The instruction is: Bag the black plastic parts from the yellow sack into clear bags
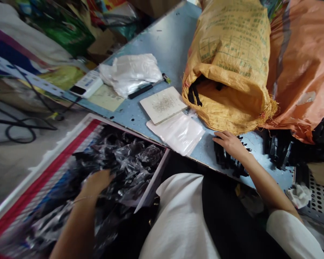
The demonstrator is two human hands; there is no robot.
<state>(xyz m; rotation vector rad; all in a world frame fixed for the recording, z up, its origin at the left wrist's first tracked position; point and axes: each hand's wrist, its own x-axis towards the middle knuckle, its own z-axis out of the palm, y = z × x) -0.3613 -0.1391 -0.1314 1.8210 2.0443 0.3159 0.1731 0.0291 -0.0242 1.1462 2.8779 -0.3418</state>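
Observation:
My left hand (97, 181), smeared by motion, is over a box (148, 185) filled with clear plastic bags (126, 154) that hold black pieces. Its fingers do not show clearly. My right hand (232, 145) lies over a small pile of black plastic parts (225, 158) at the near edge of the blue table (175, 32). Its fingers stretch out to the left across the parts, slightly apart. Just left of it, a stack of flat clear plastic bags (179, 133) lies on the table, partly under a pale square tile (163, 104).
A yellow woven sack (232, 43) lies with its mouth facing me, black parts inside. Beside it stands an orange sack (305, 64), with more black parts (280, 147) below. Crumpled white plastic (135, 70), a black marker (140, 91) and a white box (88, 84) lie farther left.

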